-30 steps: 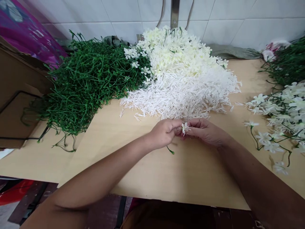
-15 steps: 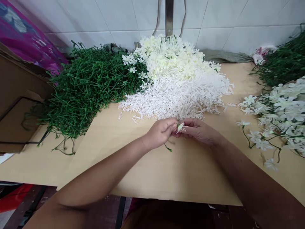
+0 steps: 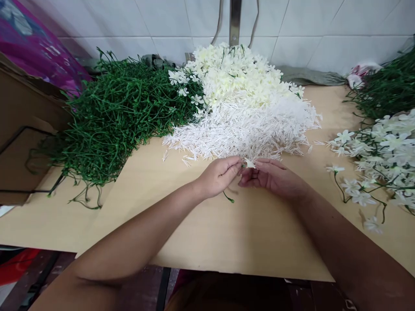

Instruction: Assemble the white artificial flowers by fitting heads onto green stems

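My left hand (image 3: 222, 175) is closed in a pinch on the green plastic stem (image 3: 229, 198) of an artificial flower; the stem's lower end pokes out below the fingers. At the fingertips sits the white flower head (image 3: 250, 163), pointing right. My right hand (image 3: 274, 178) meets the flower's right side with thumb and fingertips, its other fingers curled beneath. Just behind both hands lies a heap of thin white stamen pieces (image 3: 240, 134), with a pile of creamy white petals (image 3: 240, 77) above it.
A big heap of green stems (image 3: 129, 116) lies on the left, beside a cardboard box (image 3: 26, 142). On the right are assembled white flowers (image 3: 392, 147) and more green stems (image 3: 385, 90). The board tabletop (image 3: 201, 233) ends near my body; a tiled wall (image 3: 171, 21) stands behind.
The flower's white stamens showed between my hands before; now mostly petals show. My right hand has shifted slightly right, its fingers loosened a little. The view has moved slightly.
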Demonstrator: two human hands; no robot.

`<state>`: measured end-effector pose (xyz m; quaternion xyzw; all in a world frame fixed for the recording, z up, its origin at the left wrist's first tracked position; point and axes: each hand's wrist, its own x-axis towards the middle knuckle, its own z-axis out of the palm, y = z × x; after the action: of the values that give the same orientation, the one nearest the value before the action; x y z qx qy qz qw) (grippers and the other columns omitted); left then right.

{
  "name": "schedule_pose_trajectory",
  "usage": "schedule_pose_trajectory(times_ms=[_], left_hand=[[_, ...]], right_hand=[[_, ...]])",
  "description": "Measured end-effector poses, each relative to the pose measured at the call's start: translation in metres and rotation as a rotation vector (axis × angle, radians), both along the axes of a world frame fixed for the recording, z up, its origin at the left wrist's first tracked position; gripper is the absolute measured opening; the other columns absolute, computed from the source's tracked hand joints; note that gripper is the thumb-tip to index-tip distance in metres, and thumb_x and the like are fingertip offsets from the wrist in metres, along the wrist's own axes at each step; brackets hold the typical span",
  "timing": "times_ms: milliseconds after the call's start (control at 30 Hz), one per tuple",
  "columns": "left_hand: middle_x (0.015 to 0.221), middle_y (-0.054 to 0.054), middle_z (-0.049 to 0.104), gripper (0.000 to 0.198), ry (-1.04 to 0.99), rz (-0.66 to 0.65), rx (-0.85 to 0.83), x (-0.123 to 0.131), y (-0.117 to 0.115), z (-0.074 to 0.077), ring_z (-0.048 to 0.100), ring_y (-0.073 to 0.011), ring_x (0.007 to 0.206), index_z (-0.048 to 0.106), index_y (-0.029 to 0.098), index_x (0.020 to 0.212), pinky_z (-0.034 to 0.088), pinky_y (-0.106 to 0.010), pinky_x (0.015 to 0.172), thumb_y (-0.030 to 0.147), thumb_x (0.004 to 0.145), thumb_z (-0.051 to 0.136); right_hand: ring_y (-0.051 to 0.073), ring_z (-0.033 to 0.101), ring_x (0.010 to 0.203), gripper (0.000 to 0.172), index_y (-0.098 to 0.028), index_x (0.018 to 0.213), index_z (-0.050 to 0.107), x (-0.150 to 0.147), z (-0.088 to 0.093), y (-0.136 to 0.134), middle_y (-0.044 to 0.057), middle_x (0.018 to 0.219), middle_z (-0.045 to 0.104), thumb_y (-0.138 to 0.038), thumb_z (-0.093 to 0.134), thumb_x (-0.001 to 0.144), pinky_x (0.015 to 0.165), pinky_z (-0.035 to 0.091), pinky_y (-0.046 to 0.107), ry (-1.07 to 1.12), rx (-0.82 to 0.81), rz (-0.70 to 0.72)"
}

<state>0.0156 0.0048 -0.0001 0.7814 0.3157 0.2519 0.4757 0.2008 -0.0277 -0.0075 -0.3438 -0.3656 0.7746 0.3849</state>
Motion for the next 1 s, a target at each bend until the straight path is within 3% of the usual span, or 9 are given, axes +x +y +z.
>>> schedule_pose_trajectory(times_ms=[233,400,533,800,1000], left_hand=[[0.070,-0.001,0.059,0.028,-0.010,-0.039,-0.053,0.001,0.000,0.001,0.052,-0.0111,0.069,0.051,0.015,0.071,0.041,-0.025,0.069,0.030,0.089,0.035],[0.066,0.000,0.053,0.027,-0.019,0.065,-0.039,0.000,0.001,0.000,0.048,-0.0109,0.066,0.050,0.015,0.069,0.039,-0.024,0.065,0.032,0.087,0.040],[0.066,0.001,0.052,0.022,-0.055,0.065,-0.077,-0.001,0.001,0.001,0.046,-0.0093,0.065,0.052,0.014,0.072,0.037,-0.022,0.062,0.031,0.085,0.044],[0.048,0.010,0.033,0.015,-0.119,0.085,-0.301,0.003,-0.005,0.003,0.025,-0.0036,0.042,0.051,0.015,0.080,0.019,-0.019,0.043,0.029,0.078,0.057],[0.064,0.003,0.055,0.015,-0.182,0.092,-0.361,0.003,-0.006,0.005,0.047,-0.0049,0.054,0.051,0.014,0.080,0.034,-0.019,0.051,0.027,0.076,0.059]], right_hand=[[0.008,0.063,0.066,0.024,-0.015,0.072,0.064,-0.004,0.002,-0.001,0.000,0.067,0.065,-0.037,0.072,0.071,0.072,0.055,0.025,-0.110,0.069,-0.004],[0.009,0.064,0.064,0.024,-0.016,0.073,0.062,-0.008,0.006,-0.002,-0.002,0.067,0.065,-0.033,0.076,0.067,0.066,0.056,0.025,-0.113,0.072,-0.032],[0.008,0.064,0.063,0.024,-0.015,0.074,0.062,-0.008,0.005,-0.002,-0.002,0.070,0.066,-0.032,0.077,0.065,0.064,0.055,0.024,-0.139,0.114,-0.091],[0.008,0.064,0.062,0.026,-0.017,0.074,0.063,-0.006,-0.001,-0.002,-0.001,0.069,0.067,-0.033,0.080,0.062,0.060,0.049,0.020,-0.092,0.147,-0.141],[0.007,0.062,0.062,0.025,-0.017,0.074,0.063,-0.011,-0.001,-0.001,-0.001,0.068,0.066,-0.032,0.080,0.062,0.062,0.049,0.019,-0.061,0.143,-0.138]])
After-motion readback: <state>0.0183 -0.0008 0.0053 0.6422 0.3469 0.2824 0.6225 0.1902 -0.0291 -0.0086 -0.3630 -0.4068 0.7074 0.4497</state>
